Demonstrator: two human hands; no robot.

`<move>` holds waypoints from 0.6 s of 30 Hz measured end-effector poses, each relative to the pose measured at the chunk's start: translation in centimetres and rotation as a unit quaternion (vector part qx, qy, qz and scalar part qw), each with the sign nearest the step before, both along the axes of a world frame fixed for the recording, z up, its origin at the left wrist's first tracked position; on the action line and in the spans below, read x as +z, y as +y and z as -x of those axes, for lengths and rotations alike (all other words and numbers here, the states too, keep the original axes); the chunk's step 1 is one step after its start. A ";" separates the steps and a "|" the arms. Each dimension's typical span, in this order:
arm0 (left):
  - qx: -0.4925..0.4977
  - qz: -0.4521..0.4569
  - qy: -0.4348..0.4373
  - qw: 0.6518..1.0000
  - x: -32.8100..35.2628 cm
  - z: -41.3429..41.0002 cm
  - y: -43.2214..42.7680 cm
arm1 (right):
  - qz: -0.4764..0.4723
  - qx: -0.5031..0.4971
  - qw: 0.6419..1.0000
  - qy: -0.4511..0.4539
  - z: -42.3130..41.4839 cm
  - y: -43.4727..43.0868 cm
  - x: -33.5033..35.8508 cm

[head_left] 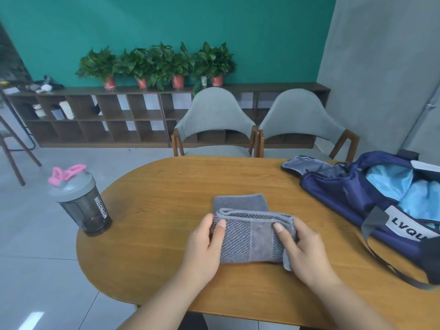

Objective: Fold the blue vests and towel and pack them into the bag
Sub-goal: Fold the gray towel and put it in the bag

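A grey towel lies folded into a thick rectangle in the middle of the wooden table, with one layer sticking out flat at its far edge. My left hand grips the towel's left end, thumb on top. My right hand grips its right end, thumb on top and fingers curled round the side. The navy bag sits open at the right of the table, with light blue fabric showing inside it.
A dark shaker bottle with a grey lid and pink cap stands near the table's left edge. Two grey chairs are pushed in at the far side. The bag's strap trails on the table near my right hand.
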State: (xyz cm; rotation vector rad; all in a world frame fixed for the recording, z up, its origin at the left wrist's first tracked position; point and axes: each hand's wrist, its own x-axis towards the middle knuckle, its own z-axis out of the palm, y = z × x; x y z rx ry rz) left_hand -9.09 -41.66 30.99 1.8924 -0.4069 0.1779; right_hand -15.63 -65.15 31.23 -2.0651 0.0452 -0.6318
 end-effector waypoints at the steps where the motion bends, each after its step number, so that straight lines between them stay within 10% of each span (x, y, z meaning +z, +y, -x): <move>1: 0.006 0.018 0.021 1.000 0.3 0.1 -0.2 | -0.023 0.015 0.999 0.020 -0.3 0.2 0.3; 11: 0.075 0.028 0.248 0.966 0.1 -6.1 -2.0 | -0.218 -0.023 0.944 0.249 -7.5 -0.7 0.1; 18: 0.042 -0.093 0.142 0.985 -2.4 -5.2 -1.3 | -0.145 0.003 0.965 0.220 -6.3 -0.3 -1.6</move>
